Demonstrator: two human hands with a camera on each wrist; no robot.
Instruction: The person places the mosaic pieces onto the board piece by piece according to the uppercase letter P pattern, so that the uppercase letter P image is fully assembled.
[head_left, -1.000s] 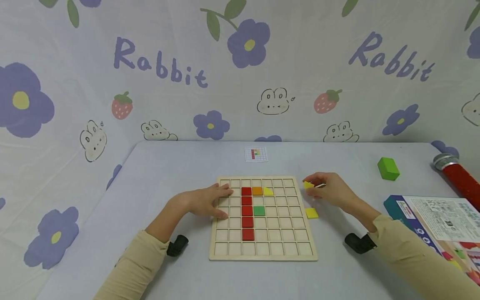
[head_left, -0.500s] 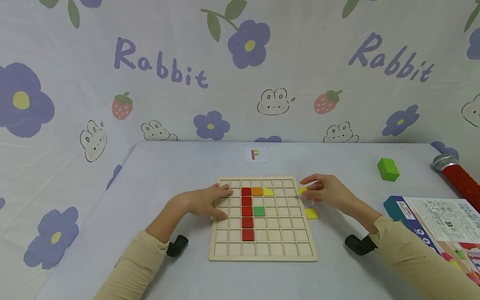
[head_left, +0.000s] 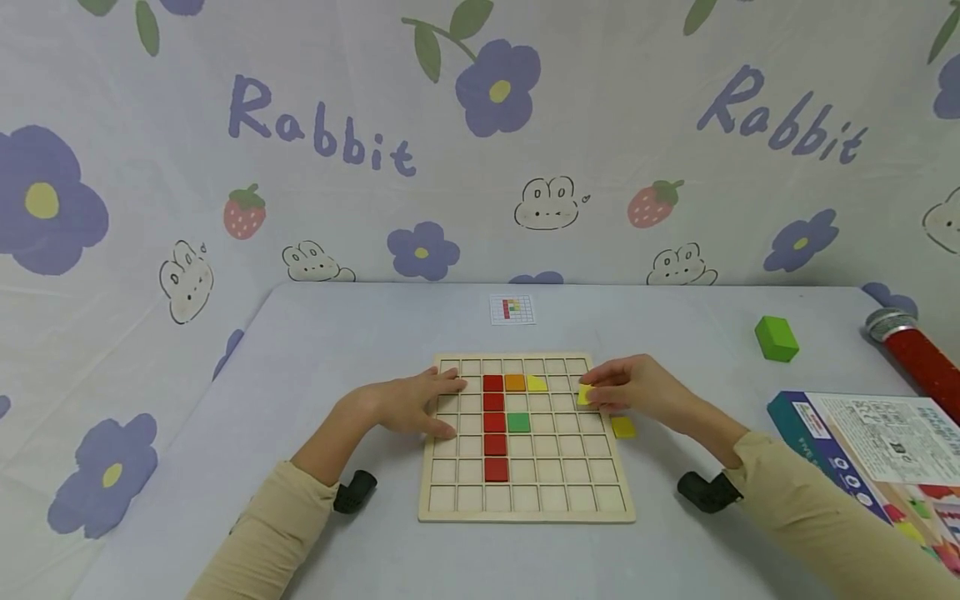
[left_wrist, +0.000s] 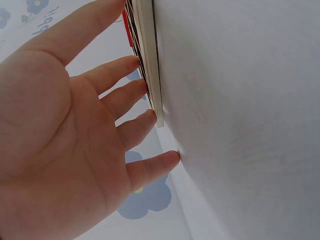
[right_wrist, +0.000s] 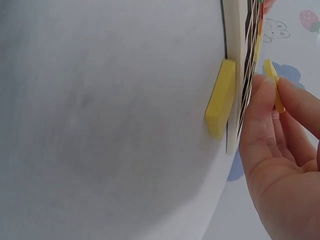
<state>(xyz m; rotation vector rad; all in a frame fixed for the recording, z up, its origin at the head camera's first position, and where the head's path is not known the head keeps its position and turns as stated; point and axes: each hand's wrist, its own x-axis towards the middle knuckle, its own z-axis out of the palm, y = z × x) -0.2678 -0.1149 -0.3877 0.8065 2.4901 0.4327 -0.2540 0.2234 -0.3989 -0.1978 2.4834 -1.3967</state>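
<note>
A wooden grid board (head_left: pixel 555 498) lies on the table. My left hand (head_left: pixel 408 402) rests on its left edge, fingers spread; in the left wrist view, the palm (left_wrist: pixel 65 135) faces the camera. Over the board's upper right cells, my right hand (head_left: pixel 647 390) pinches a small yellow tile (head_left: pixel 584 395) between thumb and fingers. The right wrist view shows this yellow tile (right_wrist: pixel 274 86) edge-on. A column of red tiles (head_left: pixel 493 423) fills several cells. Right of it sit an orange tile (head_left: pixel 514 382), a yellow piece with a cut corner (head_left: pixel 536 383) and a green tile (head_left: pixel 518 422).
Another yellow tile (head_left: pixel 623 427) lies just off the board's right edge. Behind the board is a small pattern card (head_left: pixel 513 309). To the right are a green block (head_left: pixel 777 338), a red microphone (head_left: pixel 926 362) and a printed box (head_left: pixel 840 467).
My right hand has moved leftward with the yellow tile, from beyond the board's right edge to above its right cells. The left hand has stayed in place.
</note>
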